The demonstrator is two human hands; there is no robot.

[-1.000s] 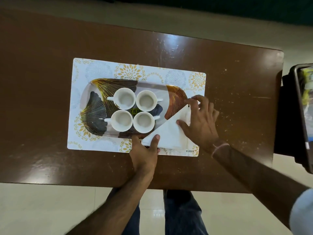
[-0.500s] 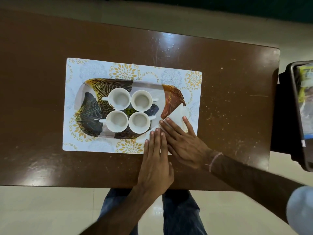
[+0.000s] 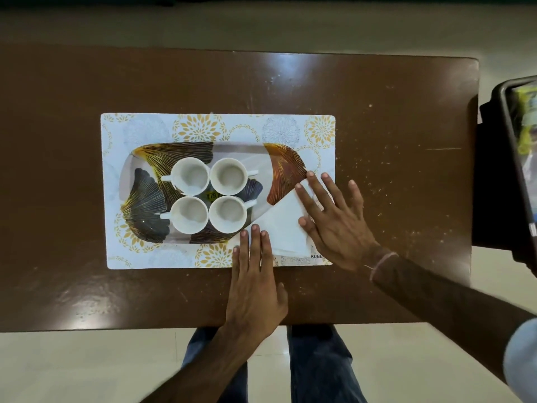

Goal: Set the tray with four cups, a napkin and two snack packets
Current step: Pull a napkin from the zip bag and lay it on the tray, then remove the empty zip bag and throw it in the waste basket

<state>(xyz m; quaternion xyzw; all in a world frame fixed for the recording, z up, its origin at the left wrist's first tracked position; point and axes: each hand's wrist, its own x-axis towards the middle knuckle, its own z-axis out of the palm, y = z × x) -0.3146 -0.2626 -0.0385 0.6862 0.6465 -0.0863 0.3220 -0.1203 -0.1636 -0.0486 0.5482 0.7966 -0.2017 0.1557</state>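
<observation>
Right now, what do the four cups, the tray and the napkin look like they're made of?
Cups: white glazed ceramic by their smooth, even sheen, though plastic is possible. Tray: glossy printed surface with leaf pattern, probably melamine or plastic. Napkin: matte white paper or tissue, folded in a triangle with visible creases.

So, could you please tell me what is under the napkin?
The napkin lies over the tray's right corner and the placemat; anything else beneath is covered.

A floral placemat (image 3: 145, 129) lies on the brown table (image 3: 392, 141); beside it, perhaps a dark bin (image 3: 505, 117).
</observation>
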